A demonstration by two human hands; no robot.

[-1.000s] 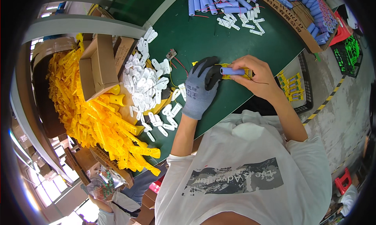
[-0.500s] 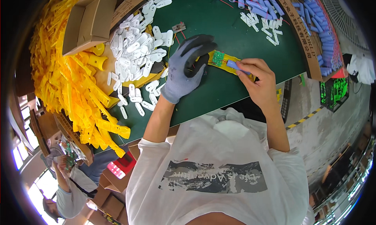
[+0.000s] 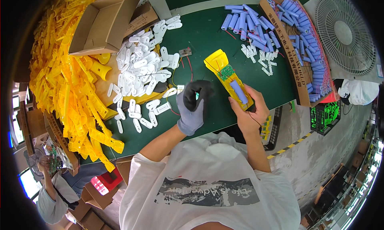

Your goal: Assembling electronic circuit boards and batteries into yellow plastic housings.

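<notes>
Yellow plastic, an open torch shell [image 3: 229,79], lies tilted over the green worktop [image 3: 208,34] near its front edge, with a green circuit board [image 3: 227,72] and a blue cell [image 3: 239,92] seated inside it. The right hand [image 3: 250,112] holds the shell's near end, bare fingers [image 3: 252,95] clamped round it. Just beside it the left hand [image 3: 195,106], in a grey and black glove, has its fingers curled together; whether they pinch anything I cannot tell. Thin red wires [image 3: 188,68] trail from a small loose board [image 3: 185,52] towards the shell.

White plastic clips [image 3: 144,70] lie heaped toward the left edge, spilling round a cardboard box [image 3: 106,24], with a pile of yellow shells [image 3: 60,78] beyond. Loose blue cells [image 3: 244,22] lie at the back, and a carton of cells [image 3: 308,50] lines the right edge.

The likely trouble is the cell slipping from its seat if the shell tips further, or a wire snagging on the glove and tearing off its solder joint.
</notes>
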